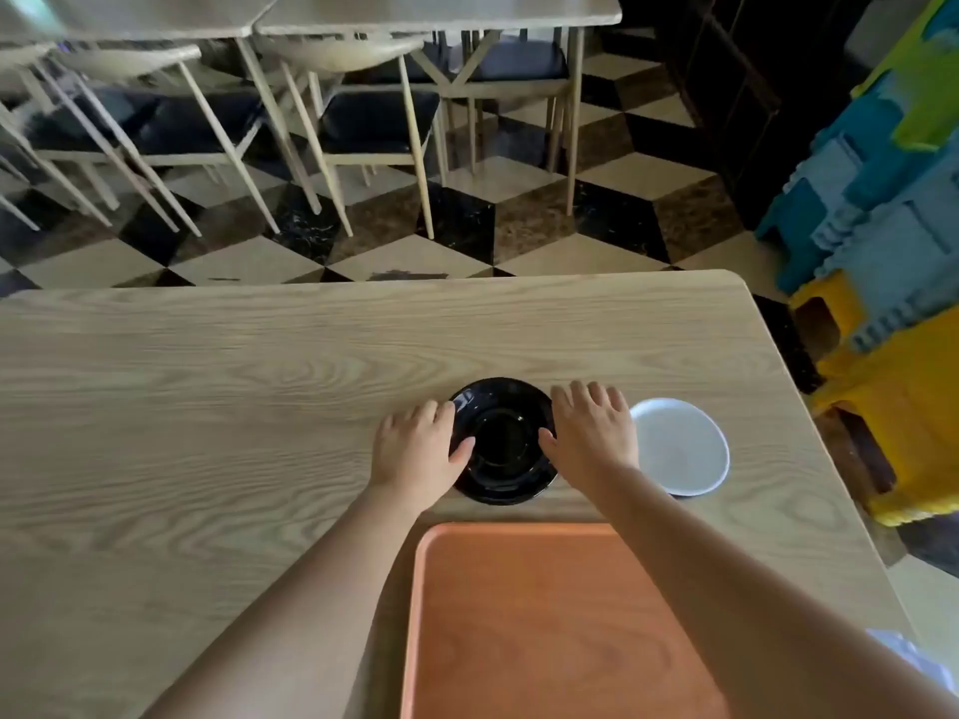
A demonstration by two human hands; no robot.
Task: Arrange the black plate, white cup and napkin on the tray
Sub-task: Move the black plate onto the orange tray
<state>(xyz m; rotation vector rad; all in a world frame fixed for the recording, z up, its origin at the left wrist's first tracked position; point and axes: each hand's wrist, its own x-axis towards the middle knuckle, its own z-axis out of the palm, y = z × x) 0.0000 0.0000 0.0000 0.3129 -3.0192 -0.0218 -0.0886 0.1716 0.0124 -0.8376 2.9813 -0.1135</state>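
Note:
A glossy black plate lies on the wooden table just beyond the orange tray. My left hand clasps the plate's left rim, thumb lying on the inside. My right hand holds the right rim the same way, fingers spread over the edge. A white cup, seen from above, stands on the table directly to the right of my right hand. A pale, crumpled thing that looks like the napkin peeks out past my right forearm at the table's right edge. Nothing lies on the tray.
The table stretches wide to the left. Its right edge runs close behind the cup. Stacked yellow and blue plastic stools stand on the floor to the right. Chairs and other tables stand across the checkered floor.

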